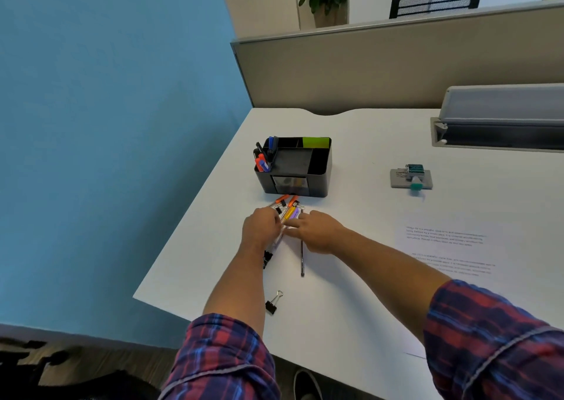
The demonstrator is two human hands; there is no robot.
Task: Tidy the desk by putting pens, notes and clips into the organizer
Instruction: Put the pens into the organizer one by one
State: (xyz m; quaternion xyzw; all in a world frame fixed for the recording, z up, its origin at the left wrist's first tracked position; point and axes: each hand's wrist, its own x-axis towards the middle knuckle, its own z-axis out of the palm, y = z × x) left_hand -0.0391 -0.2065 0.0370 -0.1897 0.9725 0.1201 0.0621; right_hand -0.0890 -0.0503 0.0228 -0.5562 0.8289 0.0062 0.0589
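Note:
A black desk organizer [317, 167] stands on the white desk, with pens in its left slot and green notes [316, 142] at the back. Just in front of it lies a bundle of coloured pens [288, 208], orange, yellow and purple. My left hand [259, 228] grips the bundle from the left. My right hand [317, 231] touches the pens from the right, fingers stretched toward them. A dark pen [302, 259] lies under my right hand. A black binder clip [267, 259] shows by my left wrist, and another binder clip [272, 303] lies nearer the front.
A printed sheet of paper [448, 247] lies to the right. A grey stapler-like item with a teal part [412, 178] sits further back right. A grey cable tray [503, 124] and a partition run along the back. The desk's left edge [189, 216] is close.

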